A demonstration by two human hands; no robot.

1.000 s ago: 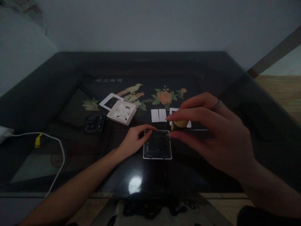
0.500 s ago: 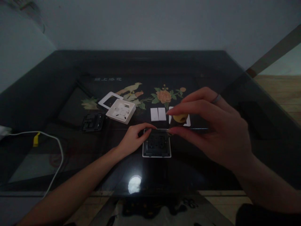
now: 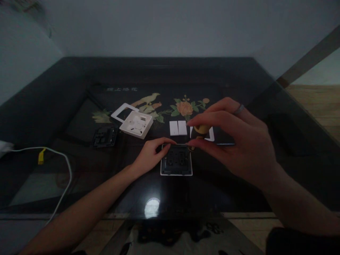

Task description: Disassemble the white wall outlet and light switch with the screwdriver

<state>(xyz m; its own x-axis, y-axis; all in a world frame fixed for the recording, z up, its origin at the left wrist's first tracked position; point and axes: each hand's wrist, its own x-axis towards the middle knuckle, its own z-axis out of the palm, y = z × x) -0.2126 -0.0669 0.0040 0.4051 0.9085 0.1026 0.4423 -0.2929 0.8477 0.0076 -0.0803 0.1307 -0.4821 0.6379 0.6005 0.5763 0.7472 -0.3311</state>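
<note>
A black switch module in a white frame (image 3: 176,160) lies flat on the dark glass table (image 3: 79,166). My left hand (image 3: 150,154) rests on the module's upper left corner, with curled fingers gripping its edge. My right hand (image 3: 239,141) hovers just right of and above it. Its thumb and forefinger are pinched on a small yellow-handled tool (image 3: 201,129), apparently a short screwdriver. The tool's lower end reaches the module's upper right corner. A ring sits on one finger of my right hand.
Behind the module lie two white rocker plates (image 3: 178,128) and a white frame (image 3: 211,134), partly hidden by my right hand. Further left are a white box (image 3: 136,124), another white frame (image 3: 123,112) and a black module (image 3: 104,136). A white cable (image 3: 66,177) with a yellow tag curves at the left.
My right hand with the yellow tool has drifted up and slightly left, toward the module's upper right corner. My left hand stays on the module.
</note>
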